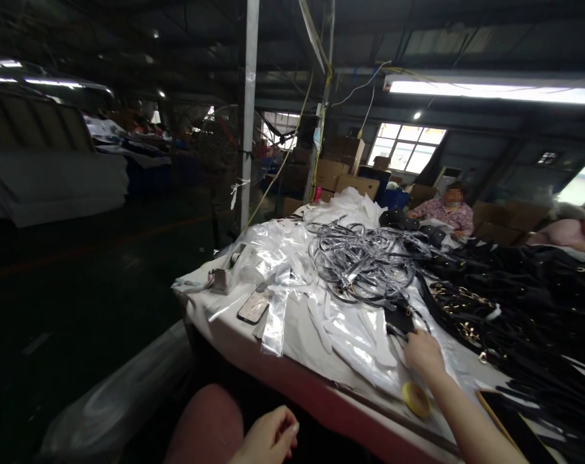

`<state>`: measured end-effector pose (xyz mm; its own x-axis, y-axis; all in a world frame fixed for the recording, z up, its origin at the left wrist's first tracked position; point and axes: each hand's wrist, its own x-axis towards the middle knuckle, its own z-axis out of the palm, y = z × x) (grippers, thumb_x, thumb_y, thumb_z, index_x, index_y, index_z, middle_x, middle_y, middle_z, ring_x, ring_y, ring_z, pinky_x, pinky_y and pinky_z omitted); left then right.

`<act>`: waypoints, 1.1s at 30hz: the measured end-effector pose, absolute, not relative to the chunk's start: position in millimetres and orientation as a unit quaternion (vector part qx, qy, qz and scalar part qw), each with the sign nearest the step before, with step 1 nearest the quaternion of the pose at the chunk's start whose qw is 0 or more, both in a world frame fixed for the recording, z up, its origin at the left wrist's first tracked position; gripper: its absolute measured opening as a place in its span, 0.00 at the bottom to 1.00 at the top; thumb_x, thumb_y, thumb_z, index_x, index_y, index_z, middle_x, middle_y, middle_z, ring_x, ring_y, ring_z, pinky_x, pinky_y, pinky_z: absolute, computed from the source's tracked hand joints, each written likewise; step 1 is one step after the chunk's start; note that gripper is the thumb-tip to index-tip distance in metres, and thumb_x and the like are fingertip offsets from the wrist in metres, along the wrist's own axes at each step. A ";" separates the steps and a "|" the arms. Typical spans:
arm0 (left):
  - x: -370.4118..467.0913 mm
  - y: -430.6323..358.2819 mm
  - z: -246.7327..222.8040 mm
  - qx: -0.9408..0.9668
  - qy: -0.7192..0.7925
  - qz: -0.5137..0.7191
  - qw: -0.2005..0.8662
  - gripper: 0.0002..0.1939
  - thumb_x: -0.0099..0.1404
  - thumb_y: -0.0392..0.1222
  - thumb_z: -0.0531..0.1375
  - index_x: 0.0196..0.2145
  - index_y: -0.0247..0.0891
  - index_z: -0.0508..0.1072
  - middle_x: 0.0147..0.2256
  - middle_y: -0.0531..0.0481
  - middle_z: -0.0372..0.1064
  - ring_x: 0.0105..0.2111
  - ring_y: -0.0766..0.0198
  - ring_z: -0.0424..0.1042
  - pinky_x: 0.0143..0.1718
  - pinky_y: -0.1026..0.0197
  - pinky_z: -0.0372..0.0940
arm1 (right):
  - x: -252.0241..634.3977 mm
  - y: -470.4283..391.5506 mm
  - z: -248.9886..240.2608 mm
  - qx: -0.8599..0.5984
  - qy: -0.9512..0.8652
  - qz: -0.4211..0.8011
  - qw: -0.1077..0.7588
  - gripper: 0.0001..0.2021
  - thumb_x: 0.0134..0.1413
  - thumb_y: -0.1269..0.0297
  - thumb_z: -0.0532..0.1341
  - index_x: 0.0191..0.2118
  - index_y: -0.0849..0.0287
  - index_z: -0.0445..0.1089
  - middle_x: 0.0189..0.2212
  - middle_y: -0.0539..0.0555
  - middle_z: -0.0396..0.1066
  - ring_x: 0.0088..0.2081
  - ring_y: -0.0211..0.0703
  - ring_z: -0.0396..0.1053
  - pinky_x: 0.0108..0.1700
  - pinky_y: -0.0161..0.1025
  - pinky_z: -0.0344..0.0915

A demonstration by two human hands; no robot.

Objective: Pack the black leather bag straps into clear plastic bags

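Note:
My right hand reaches onto the table, its fingers closed at the edge of a small black leather-like piece with a metal clip. Its fingertips are partly hidden. Just below that hand lies a roll of yellow tape. My left hand is down by my knee, off the table, with its fingers curled in and nothing visible in them. A tangled heap of black straps in clear plastic lies beyond my right hand. To its right are more black straps with gold-coloured clasps.
On the covered table lie a phone, clear plastic sleeves and a small block. Black goods are piled on the right. Two people sit beyond them. A metal post rises at the table's far left.

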<state>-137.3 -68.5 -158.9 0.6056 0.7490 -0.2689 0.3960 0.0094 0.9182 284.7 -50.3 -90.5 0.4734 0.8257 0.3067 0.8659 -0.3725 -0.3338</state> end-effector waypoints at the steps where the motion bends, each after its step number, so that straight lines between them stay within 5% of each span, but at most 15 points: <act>1: -138.2 -67.9 -162.3 0.685 0.415 0.148 0.580 0.14 0.68 0.52 0.52 0.34 0.38 0.65 0.33 0.48 0.73 0.30 0.64 0.72 0.33 0.64 0.63 | 288.2 -52.0 -86.6 -0.824 -0.520 -0.043 0.220 0.12 0.46 0.63 0.62 0.16 0.57 0.68 0.26 0.68 0.76 0.37 0.64 0.74 0.44 0.55 0.63; 4: -137.5 -66.8 -168.0 0.678 0.410 0.134 0.596 0.14 0.67 0.52 0.54 0.35 0.37 0.65 0.33 0.47 0.74 0.30 0.64 0.72 0.32 0.64 0.63 | 289.9 -55.4 -70.6 -0.804 -0.551 -0.037 0.219 0.17 0.53 0.55 0.58 0.16 0.54 0.67 0.17 0.58 0.72 0.26 0.55 0.71 0.35 0.47 0.64; 9: -127.6 -69.7 -156.4 0.680 0.411 0.130 0.593 0.12 0.67 0.49 0.53 0.35 0.37 0.67 0.33 0.49 0.73 0.30 0.64 0.72 0.33 0.65 0.62 | 261.9 -69.1 -36.9 -0.761 -0.589 -0.007 0.272 0.23 0.62 0.45 0.51 0.24 0.54 0.69 0.19 0.51 0.71 0.22 0.46 0.69 0.26 0.38 0.62; 16: -111.4 -64.7 -114.5 0.678 0.354 0.176 0.620 0.25 0.73 0.55 0.43 0.38 0.33 0.70 0.32 0.46 0.72 0.30 0.64 0.70 0.37 0.62 0.66 | 187.8 -116.2 -0.9 -0.658 -0.668 0.075 0.339 0.22 0.65 0.48 0.53 0.24 0.54 0.67 0.20 0.48 0.68 0.27 0.44 0.71 0.33 0.36 0.68; 21: -105.9 -60.0 -71.3 0.734 0.243 0.204 0.600 0.26 0.73 0.58 0.45 0.46 0.34 0.72 0.40 0.44 0.73 0.39 0.62 0.72 0.45 0.62 0.65 | 130.7 -138.0 -9.1 -0.550 -0.788 0.135 0.240 0.15 0.67 0.58 0.55 0.27 0.53 0.66 0.22 0.46 0.67 0.29 0.41 0.69 0.53 0.44 0.66; 25: -104.0 -70.9 -53.0 0.779 0.198 0.113 0.584 0.18 0.68 0.53 0.56 0.44 0.35 0.73 0.36 0.47 0.74 0.34 0.63 0.71 0.38 0.64 0.65 | 91.5 -145.1 -27.8 -0.505 -0.826 0.168 0.188 0.13 0.69 0.63 0.52 0.30 0.55 0.65 0.26 0.48 0.69 0.30 0.40 0.68 0.59 0.50 0.61; 29: -109.7 -79.8 -49.2 0.752 0.199 0.016 0.628 0.20 0.71 0.54 0.52 0.39 0.35 0.73 0.22 0.55 0.63 0.22 0.69 0.63 0.27 0.67 0.59 | 75.8 -147.7 -32.2 -0.508 -0.800 0.237 0.214 0.16 0.69 0.64 0.50 0.28 0.55 0.64 0.25 0.47 0.68 0.31 0.39 0.69 0.60 0.49 0.59; 33: -132.7 -79.5 -37.5 0.670 0.175 -0.003 0.721 0.27 0.68 0.63 0.53 0.32 0.34 0.72 0.20 0.56 0.57 0.19 0.72 0.53 0.21 0.68 0.51 | 85.3 -143.9 -34.6 -0.496 -0.788 0.288 0.222 0.07 0.55 0.59 0.65 0.34 0.55 0.69 0.30 0.47 0.72 0.36 0.43 0.72 0.64 0.50 0.54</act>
<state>-132.7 -79.5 -37.5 0.9390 0.2295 -0.2559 0.2384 0.1016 0.9658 85.3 -143.9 -34.6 -0.4089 0.9104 0.0633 0.6548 0.3410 -0.6745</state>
